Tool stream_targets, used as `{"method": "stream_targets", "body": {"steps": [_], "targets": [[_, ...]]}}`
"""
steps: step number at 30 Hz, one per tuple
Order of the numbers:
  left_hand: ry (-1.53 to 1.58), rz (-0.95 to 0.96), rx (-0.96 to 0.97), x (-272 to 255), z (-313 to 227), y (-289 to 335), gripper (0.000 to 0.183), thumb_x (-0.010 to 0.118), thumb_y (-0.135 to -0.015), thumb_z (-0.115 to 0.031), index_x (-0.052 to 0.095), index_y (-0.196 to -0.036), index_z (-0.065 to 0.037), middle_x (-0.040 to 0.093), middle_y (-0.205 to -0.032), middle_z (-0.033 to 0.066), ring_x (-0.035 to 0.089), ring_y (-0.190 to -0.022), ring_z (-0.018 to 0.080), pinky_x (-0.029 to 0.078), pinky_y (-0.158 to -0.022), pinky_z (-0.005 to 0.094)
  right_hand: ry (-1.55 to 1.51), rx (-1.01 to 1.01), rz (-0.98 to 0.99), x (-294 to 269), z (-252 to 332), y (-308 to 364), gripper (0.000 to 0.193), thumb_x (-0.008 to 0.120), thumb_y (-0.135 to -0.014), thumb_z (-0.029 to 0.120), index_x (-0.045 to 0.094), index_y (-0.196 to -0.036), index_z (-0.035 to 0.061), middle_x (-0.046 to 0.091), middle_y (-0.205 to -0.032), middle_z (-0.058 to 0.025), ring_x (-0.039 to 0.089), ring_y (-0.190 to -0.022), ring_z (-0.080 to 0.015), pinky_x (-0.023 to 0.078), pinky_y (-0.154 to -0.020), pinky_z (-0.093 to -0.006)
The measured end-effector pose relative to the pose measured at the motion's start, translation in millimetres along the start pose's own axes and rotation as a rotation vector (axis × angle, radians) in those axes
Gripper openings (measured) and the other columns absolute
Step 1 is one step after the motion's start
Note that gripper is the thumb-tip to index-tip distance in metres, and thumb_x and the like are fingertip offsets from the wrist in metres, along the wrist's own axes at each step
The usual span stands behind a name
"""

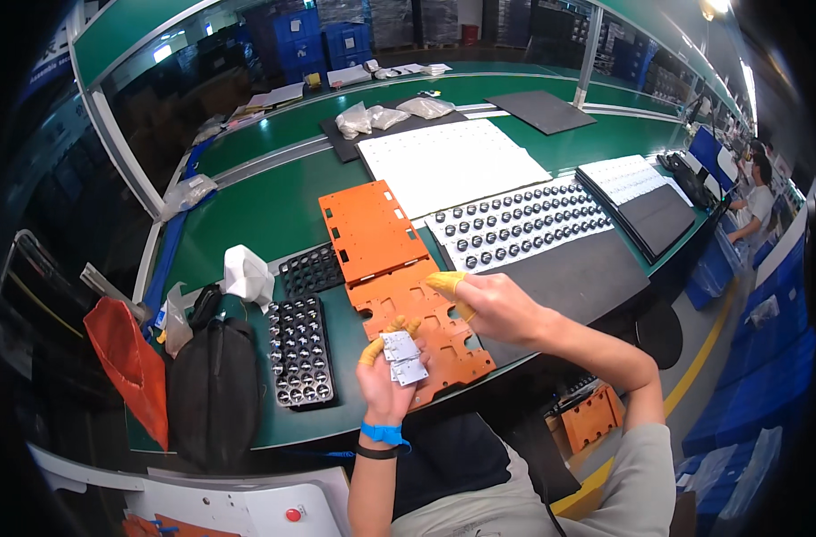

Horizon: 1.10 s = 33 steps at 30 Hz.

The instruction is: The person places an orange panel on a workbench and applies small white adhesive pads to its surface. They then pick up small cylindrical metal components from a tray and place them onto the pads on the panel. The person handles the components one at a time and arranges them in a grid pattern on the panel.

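Note:
My left hand (pixel 389 380), with yellow finger covers on its fingertips, holds two small pale metal plates (pixel 402 356) on its upturned palm, the fingers curled round them. A blue wrist strap and a black band circle that wrist. My right hand (pixel 495 306), also in yellow finger covers, hovers over the lower half of an orange fixture board (pixel 414 313). Its fingers are drawn together; anything between them is too small to make out. The fixture's upper half (pixel 375 234), a slotted orange panel, lies beyond, joined along a seam.
Left of the fixture sits a black tray (pixel 300 352) of round metal parts, with another black tray (pixel 311 271) behind. A white sheet (pixel 522 224) holds rows of black round parts. A black bag (pixel 215 394) and an orange-red pouch (pixel 130 362) stand at the left edge.

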State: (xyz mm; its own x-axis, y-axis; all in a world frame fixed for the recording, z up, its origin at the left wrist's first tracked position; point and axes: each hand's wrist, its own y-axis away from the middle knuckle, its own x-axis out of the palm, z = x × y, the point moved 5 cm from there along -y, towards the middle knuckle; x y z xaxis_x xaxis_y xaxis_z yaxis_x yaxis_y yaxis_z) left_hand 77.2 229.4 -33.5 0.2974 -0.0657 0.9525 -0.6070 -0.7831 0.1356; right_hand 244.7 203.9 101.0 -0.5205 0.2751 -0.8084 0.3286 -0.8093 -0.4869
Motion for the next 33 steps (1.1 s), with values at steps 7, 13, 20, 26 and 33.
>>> {"method": "stream_targets", "body": {"steps": [7, 13, 20, 26, 33], "targets": [[-0.06, -0.099, 0.035, 31.0, 11.8, 33.6, 0.039, 0.032, -0.108, -0.026, 0.051, -0.134, -0.004, 0.062, -0.127, 0.013, 0.063, -0.109, 0.0246, 0.051, -0.097, 0.042, 0.035, -0.188, -0.015, 17.1, 56.2, 2.6, 0.053, 0.068, -0.07, -0.001, 0.06, -0.122, -0.0039, 0.07, -0.097, -0.0166, 0.069, -0.076, -0.0337, 0.059, -0.064, -0.0386], [-0.053, -0.065, 0.095, 18.6, 5.2, 43.2, 0.035, 0.042, -0.107, -0.031, 0.057, -0.126, -0.006, 0.064, -0.121, 0.0067, 0.062, -0.11, 0.0214, 0.05, -0.098, 0.0394, -0.097, -0.083, 0.183, 41.0, 67.3, 6.7, 0.044, 0.067, -0.073, 0.0, 0.058, -0.117, 0.0024, 0.067, -0.088, -0.0162, 0.067, -0.075, -0.0372, 0.055, -0.062, -0.0438], [-0.052, -0.156, 0.051, 14.5, 9.4, 48.8, 0.036, 0.04, -0.107, -0.033, 0.054, -0.13, -0.009, 0.061, -0.124, 0.0064, 0.06, -0.113, 0.0203, 0.05, -0.098, 0.039, -0.201, -0.086, 0.188, 47.7, 77.9, 11.6, 0.033, 0.067, -0.086, 0.009, 0.059, -0.118, 0.0024, 0.066, -0.087, -0.0163, 0.065, -0.077, -0.0378, 0.052, -0.067, -0.0451], [-0.043, -0.165, 0.117, 16.4, 9.9, 49.3, 0.033, 0.047, -0.106, -0.03, 0.055, -0.13, -0.009, 0.062, -0.121, 0.0061, 0.06, -0.112, 0.0202, 0.051, -0.098, 0.0381, -0.282, 0.04, 0.15, 46.3, 72.9, 12.3, 0.041, 0.07, -0.086, 0.01, 0.061, -0.125, 0.0061, 0.066, -0.085, -0.0148, 0.066, -0.083, -0.0322, 0.052, -0.071, -0.042], [0.076, -0.098, 0.13, 13.8, 6.7, 46.4, 0.031, 0.051, -0.105, -0.029, 0.059, -0.127, -0.01, 0.063, -0.117, 0.0062, 0.061, -0.109, 0.0194, 0.052, -0.095, 0.0355, -0.438, 0.131, 0.094, 52.1, 61.9, 12.7, 0.044, 0.073, -0.085, 0.01, 0.064, -0.128, 0.0085, 0.072, -0.098, -0.0117, 0.068, -0.085, -0.0258, 0.054, -0.077, -0.0355]]}}
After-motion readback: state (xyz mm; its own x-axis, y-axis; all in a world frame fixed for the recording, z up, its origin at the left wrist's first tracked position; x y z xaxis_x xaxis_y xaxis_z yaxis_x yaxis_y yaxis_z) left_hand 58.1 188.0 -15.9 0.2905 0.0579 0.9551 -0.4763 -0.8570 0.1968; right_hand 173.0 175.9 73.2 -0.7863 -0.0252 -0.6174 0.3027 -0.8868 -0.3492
